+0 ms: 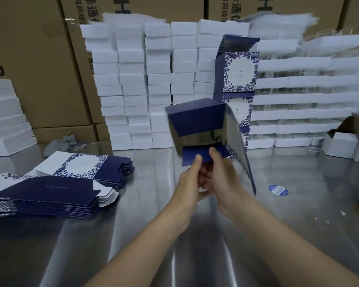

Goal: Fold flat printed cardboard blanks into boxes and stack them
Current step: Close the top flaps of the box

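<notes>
A half-formed navy and white box (pixel 197 121) hangs in the air above the steel table, its open end facing me and one long printed panel hanging down on the right. My left hand (pixel 190 179) pinches the navy bottom flap with thumb on top. My right hand (pixel 222 175) grips the same flap beside it, thumb up against the flap. Two piles of flat printed blanks (pixel 56 195) lie on the table at the left. A stack of finished floral boxes (pixel 237 79) stands behind the held box.
White foam blocks (pixel 145 85) are stacked in a wall along the back, with brown cartons behind. More white trays (pixel 307 104) are piled at the right. A blue round sticker (pixel 278 190) lies on the steel table (pixel 133 235). A small open white box (pixel 342 139) sits far right.
</notes>
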